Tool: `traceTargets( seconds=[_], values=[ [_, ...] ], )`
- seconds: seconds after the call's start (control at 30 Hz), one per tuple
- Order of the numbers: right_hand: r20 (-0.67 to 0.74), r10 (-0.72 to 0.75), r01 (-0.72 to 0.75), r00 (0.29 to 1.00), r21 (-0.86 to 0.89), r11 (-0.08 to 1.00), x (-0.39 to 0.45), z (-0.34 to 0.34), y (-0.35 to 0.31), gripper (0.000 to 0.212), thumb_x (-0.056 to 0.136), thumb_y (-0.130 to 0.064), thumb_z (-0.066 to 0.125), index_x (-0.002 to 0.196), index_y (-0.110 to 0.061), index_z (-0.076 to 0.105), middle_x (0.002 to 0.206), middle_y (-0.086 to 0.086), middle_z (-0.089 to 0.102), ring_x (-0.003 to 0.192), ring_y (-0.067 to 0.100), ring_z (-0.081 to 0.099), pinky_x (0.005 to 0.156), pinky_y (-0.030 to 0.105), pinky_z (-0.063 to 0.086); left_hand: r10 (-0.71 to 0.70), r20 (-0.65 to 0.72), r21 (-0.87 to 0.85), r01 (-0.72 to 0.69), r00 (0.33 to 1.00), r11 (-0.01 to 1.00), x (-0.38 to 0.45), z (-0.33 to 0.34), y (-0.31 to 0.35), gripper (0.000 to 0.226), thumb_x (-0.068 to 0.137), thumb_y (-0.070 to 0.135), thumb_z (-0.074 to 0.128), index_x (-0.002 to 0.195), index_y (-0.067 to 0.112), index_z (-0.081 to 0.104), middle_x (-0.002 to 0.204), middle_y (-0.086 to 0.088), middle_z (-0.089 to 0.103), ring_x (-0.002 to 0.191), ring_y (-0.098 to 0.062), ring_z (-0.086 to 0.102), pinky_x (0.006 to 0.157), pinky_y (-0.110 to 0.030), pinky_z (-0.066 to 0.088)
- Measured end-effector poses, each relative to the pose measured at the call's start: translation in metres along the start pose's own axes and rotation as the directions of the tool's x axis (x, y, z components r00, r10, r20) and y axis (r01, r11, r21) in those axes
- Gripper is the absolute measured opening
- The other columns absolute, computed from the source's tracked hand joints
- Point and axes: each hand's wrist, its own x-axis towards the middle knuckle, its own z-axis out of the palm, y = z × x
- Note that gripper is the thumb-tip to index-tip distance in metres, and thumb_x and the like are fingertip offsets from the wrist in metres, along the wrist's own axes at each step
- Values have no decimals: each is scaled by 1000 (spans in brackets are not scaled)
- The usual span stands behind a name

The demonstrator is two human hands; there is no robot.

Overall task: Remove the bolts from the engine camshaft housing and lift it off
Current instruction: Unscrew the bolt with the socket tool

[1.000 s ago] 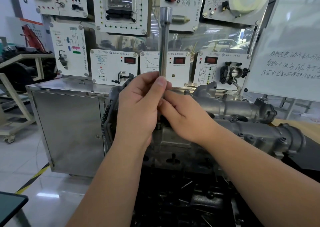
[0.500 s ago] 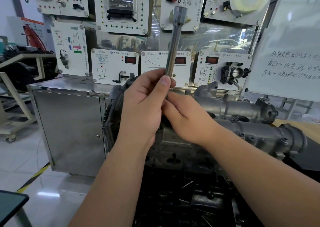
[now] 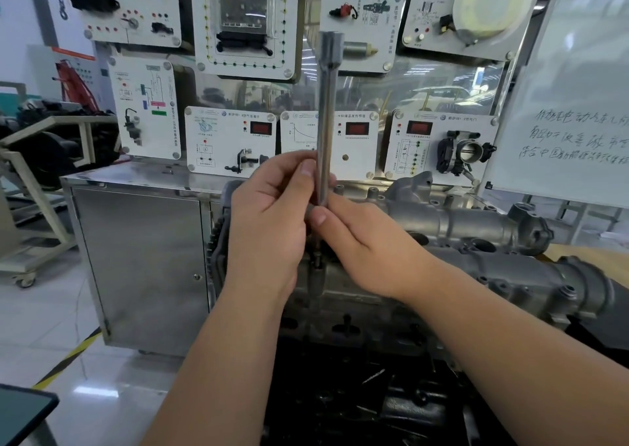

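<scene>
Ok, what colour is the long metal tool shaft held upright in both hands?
Plain silver-grey steel: the long metal tool shaft shows best in the head view.

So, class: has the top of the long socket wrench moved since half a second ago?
Yes. The socket wrench has swung back left to near upright; its top now sits left of the cylindrical part on the white panel, no longer over it.

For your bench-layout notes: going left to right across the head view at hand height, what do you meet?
Steel cabinet → left hand → socket wrench shaft → right hand → camshaft housing → whiteboard.
</scene>
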Motion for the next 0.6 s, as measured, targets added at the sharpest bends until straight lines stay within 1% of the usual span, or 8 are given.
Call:
traceTargets(
  seconds=[0.07, 0.17, 0.23, 0.3, 0.37, 0.47, 0.53, 0.6],
  values=[
    [-3, -7, 6, 1000, -25, 1000, 0, 0, -1, 33, 108, -26, 39, 78, -39, 40, 61, -12, 47, 56, 7, 47, 54, 18, 34, -4, 14, -40, 4, 1000, 999, 0, 0, -1, 27, 99, 20, 54, 87, 28, 77, 78, 1, 75, 75, -7, 70, 66, -18, 54],
    [-16, 38, -38, 999, -1, 999, 0, 0, 1, 34, 108, -23, 40, 75, -28, 43, 59, -12, 45, 54, 6, 46, 54, 18, 32, -4, 102, -8, 5, 995, 1000, -2, 2, -2, 26, 98, 27, 52, 93, 31, 77, 88, 2, 77, 90, -9, 71, 75, -22, 55],
    [-14, 48, -49, 999, -2, 999, 0, 0, 1, 33, 108, -21, 40, 76, -20, 45, 59, -11, 46, 53, 7, 44, 53, 20, 31, -9, 72, -4, 10, 997, 1000, -3, 4, -4, 23, 95, 25, 56, 90, 32, 77, 84, 3, 76, 82, -7, 69, 73, -21, 54],
    [-15, 42, -42, 999, -2, 999, -1, 0, 2, 31, 108, -21, 40, 78, -17, 47, 60, -9, 48, 54, 9, 45, 54, 24, 33, 4, 14, -30, -4, 1000, 1000, -3, 6, -5, 13, 92, 22, 62, 93, 26, 73, 80, 4, 75, 77, -5, 67, 70, -19, 53],
    [-32, 23, -23, 999, -4, 1000, -1, 0, 2, 26, 106, -26, 43, 82, -18, 50, 62, -8, 52, 55, 9, 47, 54, 25, 36, 34, -26, -80, -36, 999, 996, -2, 6, -6, 8, 89, 14, 68, 93, 20, 68, 78, 6, 74, 75, -5, 67, 68, -18, 54],
    [-94, 9, -8, 996, 11, 1000, -1, 0, 2, 18, 103, -26, 52, 86, -19, 52, 62, -5, 54, 55, 10, 48, 53, 26, 39, 48, -55, -119, -55, 997, 991, -1, 6, -5, 19, 83, 4, 74, 89, 18, 63, 75, 8, 71, 69, -4, 65, 66, -20, 55],
    [-135, -4, 5, 991, 10, 1000, -1, 1, 2, 24, 102, -20, 55, 81, -28, 49, 61, -12, 51, 55, 8, 48, 53, 19, 37, 40, -36, -104, -44, 999, 994, -1, 7, -5, 17, 82, 7, 74, 90, 17, 64, 76, 8, 72, 71, -4, 66, 68, -19, 54],
    [-144, 5, -6, 989, -4, 1000, -1, 1, 1, 31, 102, -19, 52, 77, -33, 44, 60, -15, 49, 56, 5, 48, 53, 14, 35, -4, 3, -94, 4, 1000, 996, -2, 8, -5, 8, 85, 17, 69, 93, 19, 68, 79, 6, 73, 77, -6, 67, 74, -20, 54]
  ],
)
